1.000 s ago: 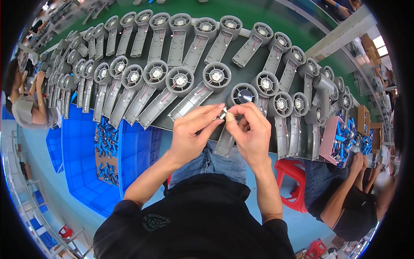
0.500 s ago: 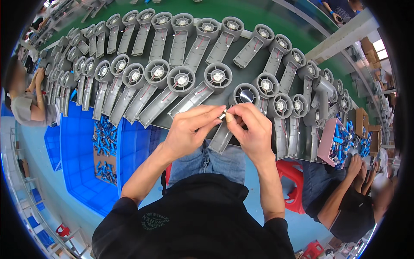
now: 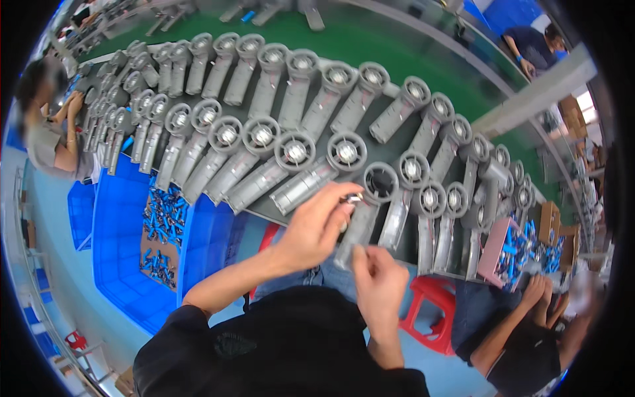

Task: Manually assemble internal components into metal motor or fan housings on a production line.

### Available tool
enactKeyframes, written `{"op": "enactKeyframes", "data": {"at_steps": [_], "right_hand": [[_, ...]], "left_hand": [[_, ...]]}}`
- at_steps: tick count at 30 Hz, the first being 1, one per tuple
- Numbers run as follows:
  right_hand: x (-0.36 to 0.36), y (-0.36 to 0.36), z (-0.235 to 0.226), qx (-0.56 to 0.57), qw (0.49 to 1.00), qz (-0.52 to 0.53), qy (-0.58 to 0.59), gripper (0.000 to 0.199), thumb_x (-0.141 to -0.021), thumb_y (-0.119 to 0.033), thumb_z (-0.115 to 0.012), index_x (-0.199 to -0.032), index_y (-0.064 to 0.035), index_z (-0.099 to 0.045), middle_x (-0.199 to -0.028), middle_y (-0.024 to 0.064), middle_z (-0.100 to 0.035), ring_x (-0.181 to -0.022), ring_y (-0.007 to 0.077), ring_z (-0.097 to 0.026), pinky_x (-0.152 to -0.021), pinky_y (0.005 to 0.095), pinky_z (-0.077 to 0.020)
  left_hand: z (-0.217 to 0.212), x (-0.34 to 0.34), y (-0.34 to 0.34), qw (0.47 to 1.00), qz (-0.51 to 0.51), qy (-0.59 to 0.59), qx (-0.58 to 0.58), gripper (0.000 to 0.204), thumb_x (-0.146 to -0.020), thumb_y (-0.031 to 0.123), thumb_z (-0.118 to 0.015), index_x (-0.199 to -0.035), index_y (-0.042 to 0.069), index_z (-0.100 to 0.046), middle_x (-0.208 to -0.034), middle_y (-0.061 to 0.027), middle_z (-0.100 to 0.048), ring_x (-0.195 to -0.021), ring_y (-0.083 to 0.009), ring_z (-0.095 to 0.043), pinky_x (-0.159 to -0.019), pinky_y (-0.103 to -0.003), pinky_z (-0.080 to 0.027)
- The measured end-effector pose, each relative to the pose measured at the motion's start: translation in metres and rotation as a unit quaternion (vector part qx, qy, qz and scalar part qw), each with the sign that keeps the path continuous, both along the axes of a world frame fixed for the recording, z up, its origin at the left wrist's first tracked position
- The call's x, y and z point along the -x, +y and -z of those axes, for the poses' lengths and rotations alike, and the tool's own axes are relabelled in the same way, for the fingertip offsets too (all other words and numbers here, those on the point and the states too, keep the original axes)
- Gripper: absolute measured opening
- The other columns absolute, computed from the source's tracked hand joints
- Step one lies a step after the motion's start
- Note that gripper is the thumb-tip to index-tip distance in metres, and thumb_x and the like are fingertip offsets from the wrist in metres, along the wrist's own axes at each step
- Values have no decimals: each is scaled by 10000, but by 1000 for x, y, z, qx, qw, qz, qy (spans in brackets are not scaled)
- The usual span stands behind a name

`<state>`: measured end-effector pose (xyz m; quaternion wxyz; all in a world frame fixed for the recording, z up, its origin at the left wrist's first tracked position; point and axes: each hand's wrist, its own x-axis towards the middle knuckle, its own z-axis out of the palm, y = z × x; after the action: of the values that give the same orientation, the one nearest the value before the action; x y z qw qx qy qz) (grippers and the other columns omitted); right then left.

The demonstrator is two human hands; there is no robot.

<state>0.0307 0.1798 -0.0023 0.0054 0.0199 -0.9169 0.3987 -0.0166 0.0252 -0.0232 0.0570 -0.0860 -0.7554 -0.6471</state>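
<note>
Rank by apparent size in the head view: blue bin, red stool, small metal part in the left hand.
1. blue bin
2. red stool, though partly hidden
3. small metal part, pinched by the left hand

grey housings, front row by the near edge, 9 to 3 o'clock: about sixteen, the nearest one with an empty ring
grey housings, back row toward 12 o'clock: about sixteen more; the far left ones crowd too closely to count
blue bins at 8 o'clock: two
red stools: two, at 5 o'clock and 6 o'clock
hands at the housings: two, left hand, right hand
other people: three
</note>
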Motion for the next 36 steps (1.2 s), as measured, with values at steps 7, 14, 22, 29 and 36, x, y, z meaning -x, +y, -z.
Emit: {"op": "enactKeyframes", "data": {"at_steps": [7, 14, 22, 29, 36], "right_hand": [[103, 33, -72, 12, 998, 49, 28, 256, -969, -204, -634, -799, -12, -624, -568, -42, -496, -482, 30, -442, -436, 231, -335], [359, 51, -18, -35, 999, -28, -20, 324, -985, -253, -593, -829, 27, -643, -577, 33, -562, -458, 110, -513, -428, 290, -411], [427, 39, 31, -85, 995, -8, -43, 347, -979, -290, -604, -887, 39, -667, -587, 67, -602, -442, 147, -568, -407, 303, -436], [419, 21, -13, -194, 980, 26, -24, 406, -942, -368, -649, -908, 37, -675, -589, 89, -599, -463, 182, -569, -448, 342, -435], [387, 5, -32, -296, 955, 33, 17, 310, -890, -298, -690, -911, 10, -678, -582, 100, -546, -583, 224, -563, -600, 394, -437]], "left_hand": [[-64, 149, 12, 979, -50, 195, -33, 204, -958, 101, -519, -1116, -23, -551, -919, -259, -651, -911, -457, -623, -792, -490, -482], [-16, 394, 10, 964, -57, 63, 253, 203, -859, 193, -634, -951, 57, -755, -1002, -199, -718, -1000, -378, -677, -896, -425, -541], [-43, 433, -197, 816, -265, 168, 484, 186, -773, 235, -638, -797, 81, -739, -819, -169, -703, -810, -338, -701, -733, -462, -568], [-35, 387, -496, 658, -465, -122, 579, 376, -843, 273, -618, -1141, 60, -704, -1303, -208, -593, -1231, -375, -554, -1002, -511, -452], [19, 395, -588, 657, -423, -252, 571, 608, -904, 225, -486, -1470, 40, -365, -1486, -264, -418, -1401, -448, -365, -1148, -600, -253]]}}
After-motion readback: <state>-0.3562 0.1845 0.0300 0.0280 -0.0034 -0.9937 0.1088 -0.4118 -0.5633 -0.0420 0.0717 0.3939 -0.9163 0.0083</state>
